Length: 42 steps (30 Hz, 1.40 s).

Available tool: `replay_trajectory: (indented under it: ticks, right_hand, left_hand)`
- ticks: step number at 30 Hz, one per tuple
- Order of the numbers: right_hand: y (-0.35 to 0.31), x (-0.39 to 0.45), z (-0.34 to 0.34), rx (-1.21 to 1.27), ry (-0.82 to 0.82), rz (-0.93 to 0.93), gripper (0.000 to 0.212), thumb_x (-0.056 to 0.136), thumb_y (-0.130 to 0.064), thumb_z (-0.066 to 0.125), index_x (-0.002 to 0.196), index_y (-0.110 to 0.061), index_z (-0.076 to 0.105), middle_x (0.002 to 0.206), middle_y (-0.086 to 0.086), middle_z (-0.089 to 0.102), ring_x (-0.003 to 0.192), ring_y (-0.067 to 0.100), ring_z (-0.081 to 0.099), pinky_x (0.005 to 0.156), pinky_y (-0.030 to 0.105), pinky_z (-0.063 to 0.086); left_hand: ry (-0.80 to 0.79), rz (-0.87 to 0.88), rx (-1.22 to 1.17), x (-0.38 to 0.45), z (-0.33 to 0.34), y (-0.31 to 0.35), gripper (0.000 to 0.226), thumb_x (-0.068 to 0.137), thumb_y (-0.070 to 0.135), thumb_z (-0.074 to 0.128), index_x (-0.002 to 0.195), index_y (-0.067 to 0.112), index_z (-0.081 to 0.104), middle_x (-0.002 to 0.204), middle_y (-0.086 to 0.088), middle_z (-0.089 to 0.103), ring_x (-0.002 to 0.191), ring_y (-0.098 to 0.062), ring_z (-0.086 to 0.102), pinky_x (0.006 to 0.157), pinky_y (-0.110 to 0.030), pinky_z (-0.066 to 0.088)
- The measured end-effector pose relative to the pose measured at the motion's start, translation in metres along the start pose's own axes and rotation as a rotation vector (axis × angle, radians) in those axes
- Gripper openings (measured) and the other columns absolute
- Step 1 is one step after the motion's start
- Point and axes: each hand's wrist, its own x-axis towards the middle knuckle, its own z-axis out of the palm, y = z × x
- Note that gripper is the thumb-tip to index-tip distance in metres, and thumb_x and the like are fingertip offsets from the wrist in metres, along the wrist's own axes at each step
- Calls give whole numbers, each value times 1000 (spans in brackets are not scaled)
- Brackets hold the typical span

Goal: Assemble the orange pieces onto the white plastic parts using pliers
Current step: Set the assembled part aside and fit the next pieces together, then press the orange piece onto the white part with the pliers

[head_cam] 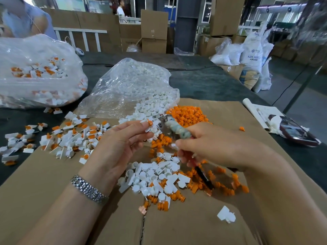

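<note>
- Your left hand [122, 140] pinches one white plastic part [148, 127] between thumb and fingertips, with an orange piece [150, 122] seated at its top; the other fingers lie loosely spread below.
- Your right hand [210, 144] is wrapped around the pliers [174, 129], whose taped handle runs through your fist; the metal head points at the held part, just beside it. You cannot tell how far the jaws stand apart.
- Loose white parts [155, 175] and orange pieces [188, 114] lie in heaps too many to count; assembled pieces [70, 137] spread out to your left.
- Two clear plastic bags sit behind: the near bag [127, 89] spills white parts, the far bag [35, 71] holds assembled ones.
- Everything rests on flattened cardboard [53, 183] over a dark table [203, 82].
- A phone [293, 132] lies to the right.
- Cartons [154, 30] and white sacks [253, 52] stand beyond.
</note>
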Motion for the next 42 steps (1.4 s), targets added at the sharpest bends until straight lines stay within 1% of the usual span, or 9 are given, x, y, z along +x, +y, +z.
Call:
replay_trajectory:
  ticks: [4, 11, 16, 24, 31, 34, 37, 40, 42]
  right_hand:
    - [-7, 1, 9, -4, -19, -19, 26, 106, -28, 50, 104, -4, 62, 94, 9, 72, 75, 15, 68, 85, 41, 61]
    - [-6, 4, 16, -34, -19, -33, 33, 106, -35, 48, 102, -6, 63, 95, 12, 74, 77, 18, 71, 80, 40, 61]
    - [-3, 3, 20, -27, -12, -29, 33, 106, -37, 49, 103, -9, 63, 96, 9, 75, 94, 27, 73, 87, 50, 59]
    - [-3, 1, 22, -2, -25, -28, 33, 107, -35, 47, 101, -9, 65, 97, 9, 76, 95, 27, 73, 89, 49, 58]
    - [-6, -2, 31, -82, 38, -56, 47, 107, -42, 42, 90, -3, 63, 78, 10, 72, 68, 24, 71, 66, 32, 56]
    - [-7, -1, 38, -173, 93, -64, 58, 106, -47, 42, 82, 2, 61, 73, 20, 69, 61, 33, 60, 65, 44, 53]
    - [-10, 1, 43, -222, 139, -54, 53, 105, -48, 43, 70, -10, 52, 69, 26, 58, 57, 24, 47, 59, 48, 49]
    - [-7, 7, 46, -242, 198, -68, 48, 105, -48, 45, 71, -14, 47, 61, 15, 53, 50, 19, 41, 51, 33, 37]
    - [-5, 11, 49, -201, 204, -95, 46, 105, -46, 46, 75, -11, 51, 62, 11, 53, 51, 26, 46, 51, 35, 41]
  left_hand:
    - [14, 38, 9, -1, 1, -1, 31, 67, 21, 85, 94, 9, 79, 93, -7, 79, 82, -16, 77, 54, -16, 52]
    - [21, 63, 48, -2, 2, -1, 10, 70, 17, 84, 79, 15, 81, 91, -10, 79, 77, -17, 76, 55, -17, 53]
    - [41, 77, 83, -3, 3, -2, 7, 67, 18, 84, 74, 16, 82, 89, -11, 79, 77, -18, 77, 54, -17, 52]
    - [59, 86, 105, -2, 3, -1, 32, 65, 20, 84, 92, 5, 75, 94, -16, 79, 74, -17, 76, 56, -18, 53]
    - [62, 81, 132, -3, 3, -3, 35, 64, 19, 83, 93, 2, 74, 92, -17, 79, 75, -19, 76, 54, -17, 53]
    - [59, 79, 136, -3, 3, -4, 32, 64, 18, 81, 90, 1, 74, 89, -17, 79, 73, -19, 76, 54, -17, 54]
    - [59, 72, 138, -3, 3, -6, 29, 65, 15, 81, 88, 0, 74, 87, -17, 78, 73, -20, 76, 54, -18, 55]
    - [66, 72, 127, -2, 3, -7, 24, 65, 14, 81, 85, 1, 75, 87, -18, 78, 73, -20, 77, 56, -19, 56]
    - [67, 86, 110, -2, 3, -5, 21, 67, 15, 81, 83, 2, 76, 89, -19, 78, 75, -21, 77, 59, -20, 58]
